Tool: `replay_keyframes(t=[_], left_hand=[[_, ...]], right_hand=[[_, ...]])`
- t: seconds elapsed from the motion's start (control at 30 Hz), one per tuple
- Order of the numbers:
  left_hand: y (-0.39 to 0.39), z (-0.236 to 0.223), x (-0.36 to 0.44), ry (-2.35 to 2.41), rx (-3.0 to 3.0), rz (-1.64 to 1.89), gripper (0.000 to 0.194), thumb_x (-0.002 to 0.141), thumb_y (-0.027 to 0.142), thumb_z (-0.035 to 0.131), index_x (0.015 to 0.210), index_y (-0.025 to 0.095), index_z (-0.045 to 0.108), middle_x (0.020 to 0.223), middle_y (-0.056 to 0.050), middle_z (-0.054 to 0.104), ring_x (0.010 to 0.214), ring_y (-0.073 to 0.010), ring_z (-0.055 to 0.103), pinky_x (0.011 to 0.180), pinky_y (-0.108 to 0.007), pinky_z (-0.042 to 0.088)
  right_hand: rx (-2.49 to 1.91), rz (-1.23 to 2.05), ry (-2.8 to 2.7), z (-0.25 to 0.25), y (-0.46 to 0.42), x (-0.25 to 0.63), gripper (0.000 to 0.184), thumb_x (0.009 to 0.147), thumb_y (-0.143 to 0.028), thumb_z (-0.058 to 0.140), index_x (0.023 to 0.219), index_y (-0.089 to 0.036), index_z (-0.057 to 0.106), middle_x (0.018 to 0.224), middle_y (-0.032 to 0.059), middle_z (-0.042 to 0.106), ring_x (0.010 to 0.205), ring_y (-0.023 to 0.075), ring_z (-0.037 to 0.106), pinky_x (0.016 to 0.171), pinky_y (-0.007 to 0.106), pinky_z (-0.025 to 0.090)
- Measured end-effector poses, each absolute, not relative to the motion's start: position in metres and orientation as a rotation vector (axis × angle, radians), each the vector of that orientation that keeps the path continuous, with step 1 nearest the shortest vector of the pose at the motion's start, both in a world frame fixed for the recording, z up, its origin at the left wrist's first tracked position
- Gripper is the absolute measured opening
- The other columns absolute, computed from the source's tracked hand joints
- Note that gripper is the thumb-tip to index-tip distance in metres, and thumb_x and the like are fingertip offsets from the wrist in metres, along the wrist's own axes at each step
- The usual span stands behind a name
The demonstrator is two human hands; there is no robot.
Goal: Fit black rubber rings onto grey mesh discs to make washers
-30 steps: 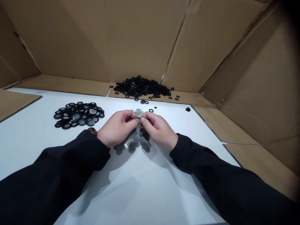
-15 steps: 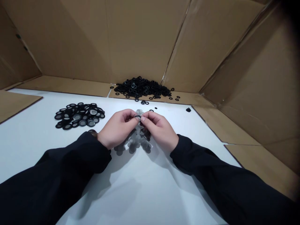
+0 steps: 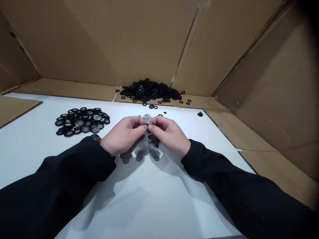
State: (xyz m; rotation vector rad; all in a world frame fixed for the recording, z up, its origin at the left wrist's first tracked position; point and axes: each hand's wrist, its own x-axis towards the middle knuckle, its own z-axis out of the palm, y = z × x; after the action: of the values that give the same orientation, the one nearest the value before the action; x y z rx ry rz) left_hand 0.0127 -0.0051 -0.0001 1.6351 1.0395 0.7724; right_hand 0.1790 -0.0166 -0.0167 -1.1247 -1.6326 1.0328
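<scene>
Left hand and right hand meet over the counter, fingers curled in, both pinching a small black ring at the fingertips. Fingers hide whether a disc sits in it. Right under the hands, loose grey discs lie flat and overlapping, thin, a fair number. To the left, a low pile of ringed discs, grey centres in black rims, some shiny; those look assembled. Farther back, against the cardboard wall, a much bigger heap of black rings, matte and rubbery-looking, with strays around it, so most rings look unused. Small black clump off to the right. Watch on the left wrist, black sleeves on both arms.
</scene>
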Motion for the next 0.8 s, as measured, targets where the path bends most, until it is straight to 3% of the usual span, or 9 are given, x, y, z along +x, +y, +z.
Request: replay_keyframes(t=[0.8], left_hand=[[-0.0073, 0.0080, 0.0147, 1.084, 1.742, 0.775, 0.017, 0.083, 0.032, 0.053, 0.077, 0.017, 0.059, 0.064, 0.000, 0.056, 0.053, -0.0102, 0.047, 0.045, -0.021, 0.038]], right_hand=[[-1.152, 0.888, -1.638, -0.0173, -0.0164, 0.1773, 0.009, 0.079, -0.021, 0.053, 0.072, -0.017, 0.056, 0.061, -0.0043, 0.046, 0.058, 0.0099, 0.042, 0.054, 0.024, 0.035]])
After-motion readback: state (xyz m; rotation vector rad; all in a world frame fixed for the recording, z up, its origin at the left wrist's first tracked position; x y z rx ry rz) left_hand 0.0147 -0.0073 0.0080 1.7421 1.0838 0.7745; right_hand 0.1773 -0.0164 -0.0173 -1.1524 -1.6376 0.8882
